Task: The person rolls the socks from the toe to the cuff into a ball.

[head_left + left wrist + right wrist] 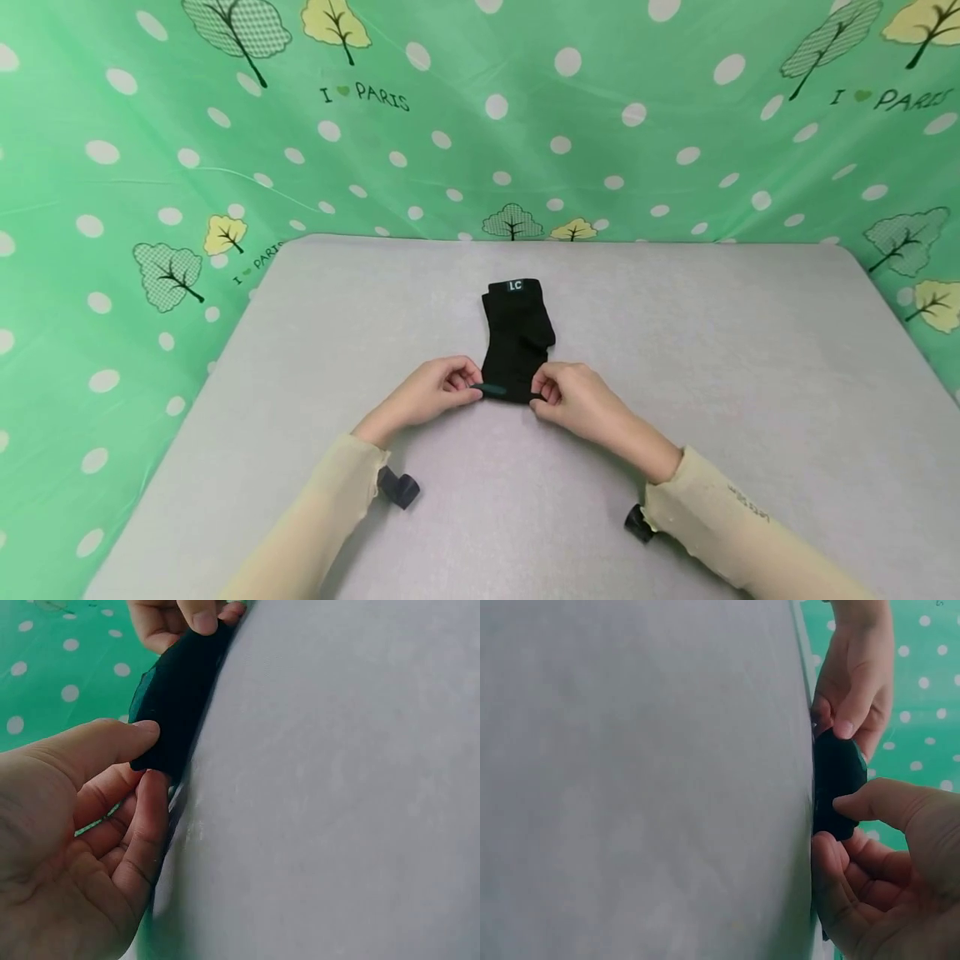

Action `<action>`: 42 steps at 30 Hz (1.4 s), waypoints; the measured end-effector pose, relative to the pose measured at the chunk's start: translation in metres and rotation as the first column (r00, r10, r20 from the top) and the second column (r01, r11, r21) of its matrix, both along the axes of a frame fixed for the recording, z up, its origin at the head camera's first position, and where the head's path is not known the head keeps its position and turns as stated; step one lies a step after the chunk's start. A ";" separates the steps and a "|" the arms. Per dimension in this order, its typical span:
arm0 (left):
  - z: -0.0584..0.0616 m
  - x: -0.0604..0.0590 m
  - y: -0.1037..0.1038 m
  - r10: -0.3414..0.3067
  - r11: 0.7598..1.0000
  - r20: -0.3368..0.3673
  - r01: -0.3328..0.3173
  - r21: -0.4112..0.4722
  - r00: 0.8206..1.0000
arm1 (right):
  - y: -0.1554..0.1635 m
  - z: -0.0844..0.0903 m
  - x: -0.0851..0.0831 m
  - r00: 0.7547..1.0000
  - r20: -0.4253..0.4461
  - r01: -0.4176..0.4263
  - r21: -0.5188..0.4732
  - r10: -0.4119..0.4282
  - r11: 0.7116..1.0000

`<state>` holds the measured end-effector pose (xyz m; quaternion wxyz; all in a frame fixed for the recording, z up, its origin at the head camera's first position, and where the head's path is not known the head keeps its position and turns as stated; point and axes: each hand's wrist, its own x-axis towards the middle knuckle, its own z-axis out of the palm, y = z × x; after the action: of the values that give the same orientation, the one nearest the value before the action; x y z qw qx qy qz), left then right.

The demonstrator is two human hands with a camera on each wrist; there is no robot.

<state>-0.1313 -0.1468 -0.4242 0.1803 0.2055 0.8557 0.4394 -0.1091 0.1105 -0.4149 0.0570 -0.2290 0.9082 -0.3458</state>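
Both forearms in pale sleeves, reaching forward and converging. Left hand (433,391) curled, thumb over bent fingers (146,825), pinching. Right hand (576,398) mirrored just beside it, thumb above curled fingers (840,885), pinching too. Wrists low, knuckles turned outward.
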 end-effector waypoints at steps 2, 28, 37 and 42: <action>0.000 -0.001 0.001 0.017 1.000 0.021 -0.017 0.008 1.000 | 0.002 0.000 -0.002 1.000 0.030 0.007 -0.010 -0.007 1.000; 0.001 -0.010 0.011 0.203 0.978 0.141 -0.208 0.022 0.969 | 0.002 0.001 -0.018 0.903 0.407 0.221 -0.173 -0.134 0.960; 0.002 -0.010 0.014 0.283 0.959 0.134 -0.285 -0.009 0.950 | 0.001 0.000 -0.021 0.902 0.410 0.223 -0.181 -0.132 0.958; 0.002 -0.010 0.015 0.288 0.957 0.125 -0.289 -0.007 0.950 | 0.000 0.000 -0.021 0.911 0.384 0.225 -0.163 -0.149 0.961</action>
<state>-0.1416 -0.1321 -0.4222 0.1660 0.0516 0.8610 0.4779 -0.1305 0.1109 -0.4152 0.1687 -0.0764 0.8589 -0.4775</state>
